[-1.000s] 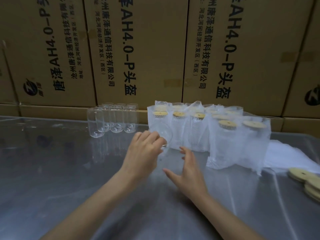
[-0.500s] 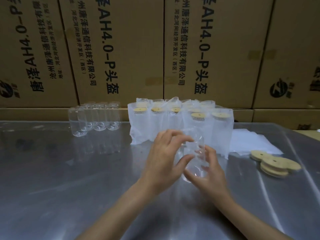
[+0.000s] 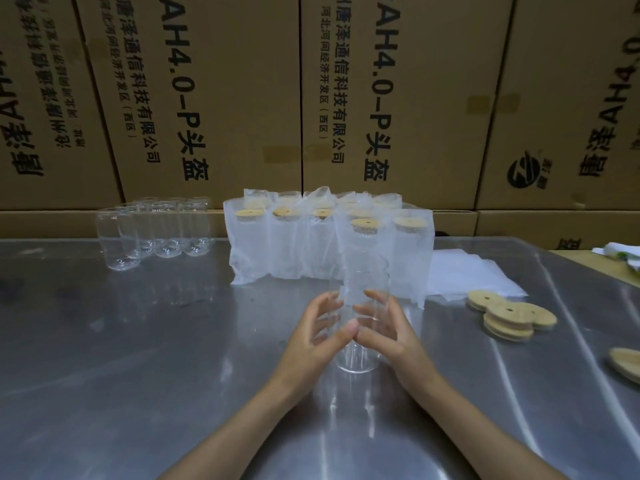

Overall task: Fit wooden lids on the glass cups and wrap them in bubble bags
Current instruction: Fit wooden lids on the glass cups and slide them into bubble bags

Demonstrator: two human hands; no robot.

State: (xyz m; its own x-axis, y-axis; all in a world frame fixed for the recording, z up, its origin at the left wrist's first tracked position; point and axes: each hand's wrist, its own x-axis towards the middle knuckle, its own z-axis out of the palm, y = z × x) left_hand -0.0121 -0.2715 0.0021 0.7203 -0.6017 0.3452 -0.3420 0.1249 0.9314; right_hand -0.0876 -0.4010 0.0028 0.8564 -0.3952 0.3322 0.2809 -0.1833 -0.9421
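Standing upright on shiny metal surface (image 3: 138, 358), clear lidless glass cup (image 3: 360, 306); cupped by left hand (image 3: 311, 337) and right hand (image 3: 384, 334), fingers curled round its sides; round wooden lids (image 3: 512, 315) stacked well right.

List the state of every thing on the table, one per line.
Held cup: upright on table, no lid, unwrapped.
Left hand: curled round the cup.
Right hand: curled round the cup.
Spare cups: upright, no lids, bare.
Wrapped cups: lidded, bagged, upright.
Loose lids: stacked flat.
Flat bags: lying unused.
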